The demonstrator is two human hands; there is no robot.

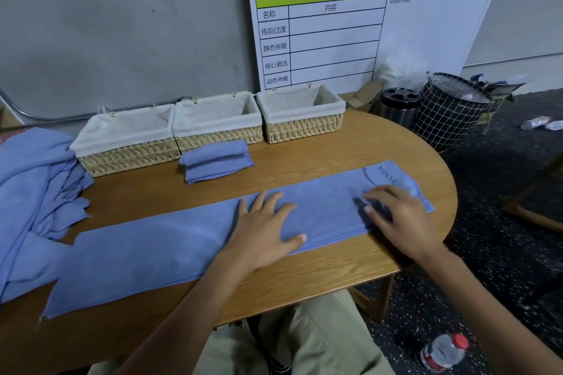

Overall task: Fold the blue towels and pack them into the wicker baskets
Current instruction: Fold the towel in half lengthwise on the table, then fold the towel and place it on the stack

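Both our hands, left hand [265,231] and right hand [399,219], press flat on the towel [158,250]; its 8 o'clock end overhanging the desk [304,146] could drag it crooked.

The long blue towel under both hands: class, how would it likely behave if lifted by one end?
The long blue towel would probably droop limply: it lies flat, following the table. It likely weighs little, being thin cloth. It may slide easily on the smooth wood, so the left hand and right hand pressing it help.
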